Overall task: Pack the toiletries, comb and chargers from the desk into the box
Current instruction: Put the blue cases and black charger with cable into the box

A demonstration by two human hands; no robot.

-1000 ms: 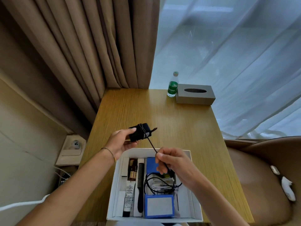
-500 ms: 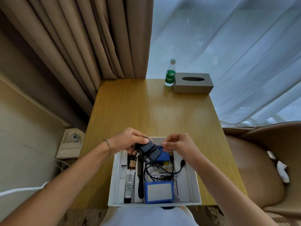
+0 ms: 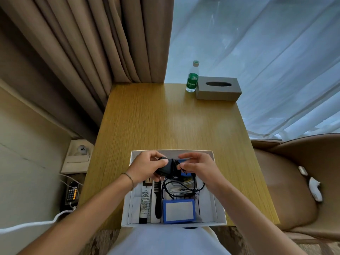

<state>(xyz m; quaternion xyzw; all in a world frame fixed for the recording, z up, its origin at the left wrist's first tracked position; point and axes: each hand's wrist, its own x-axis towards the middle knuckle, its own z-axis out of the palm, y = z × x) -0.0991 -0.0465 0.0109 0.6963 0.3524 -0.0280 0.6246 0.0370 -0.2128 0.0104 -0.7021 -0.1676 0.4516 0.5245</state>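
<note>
Bottle label [image 3: 192, 82] lettering too small

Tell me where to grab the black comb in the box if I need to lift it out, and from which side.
Judging by its pose, take the black comb by its plain near end, the handle, coming straight down from above. It lies flat, lengthwise, in a narrow slot between the tube and the blue case, so side access looks tight. Its far end sits just below the left hand holding the black charger.

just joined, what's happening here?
A person is packing a white box on a wooden desk. Both hands hold a black charger with its cord wrapped round it, just above the box: left hand, right hand. A comb, a tube and a blue case are already inside.
</note>
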